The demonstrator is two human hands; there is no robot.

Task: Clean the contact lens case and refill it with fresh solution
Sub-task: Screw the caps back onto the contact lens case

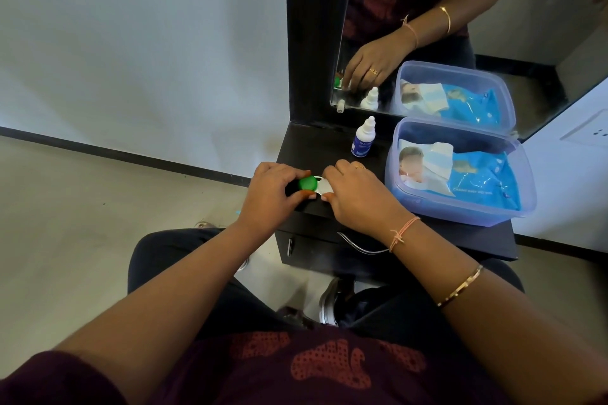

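The contact lens case (316, 187) lies on the dark shelf (329, 145) near its front left corner, with a green cap (307, 183) on its left well and a white cap on its right. My left hand (274, 192) grips the green cap between thumb and fingers. My right hand (357, 194) holds the white side of the case, its fingers curled over it and hiding most of it. A small white solution bottle (362, 138) with a blue label stands capped behind the hands.
A clear plastic tub (460, 210) holding a blue pack of wet wipes (483, 177) fills the shelf's right side. A mirror (427, 26) in a black frame rises behind. A drawer with a metal handle (360, 245) sits below the shelf. My knees are underneath.
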